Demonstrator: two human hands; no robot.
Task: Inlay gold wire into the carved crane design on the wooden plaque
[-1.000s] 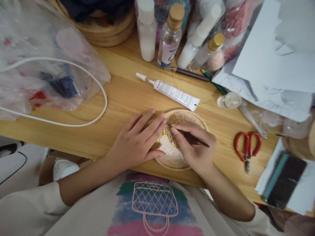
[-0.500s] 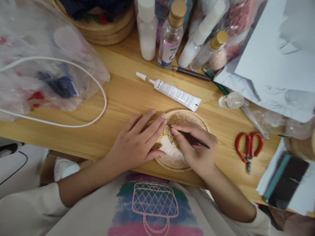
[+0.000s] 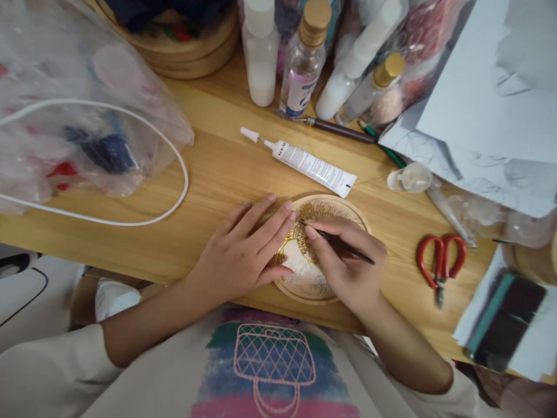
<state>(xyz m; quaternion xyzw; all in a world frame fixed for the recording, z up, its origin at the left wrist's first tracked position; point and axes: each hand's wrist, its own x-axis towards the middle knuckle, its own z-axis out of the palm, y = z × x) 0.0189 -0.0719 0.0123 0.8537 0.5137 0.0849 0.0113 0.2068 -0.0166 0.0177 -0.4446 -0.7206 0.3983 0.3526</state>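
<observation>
On the table's front part lies a round wooden disc (image 3: 311, 289) with a drawn pattern, gold wire-like lines (image 3: 308, 251) curling over its upper and middle area. My left hand (image 3: 243, 249) rests flat with fingers spread, its fingertips and thumb on the disc's left side. My right hand (image 3: 348, 255) is closed around slim black tweezers (image 3: 359, 254), whose tips meet the gold lines close to my left fingertips. Part of the disc is hidden beneath both hands. Just above the disc, a white glue tube (image 3: 311, 166) lies with its nozzle to the left.
Red-handled cutters (image 3: 440, 261) and a dark phone (image 3: 509, 322) lie at right. Bottles, including one gold-capped bottle (image 3: 304, 69), stand at the back beside a dark-handled tool (image 3: 343, 130). A plastic bag (image 3: 100, 116) and white cable (image 3: 185, 174) occupy the left. Papers (image 3: 491, 110) cover the back right.
My right hand and the tweezers have shifted very slightly to the right. My left hand and the disc stay where they were.
</observation>
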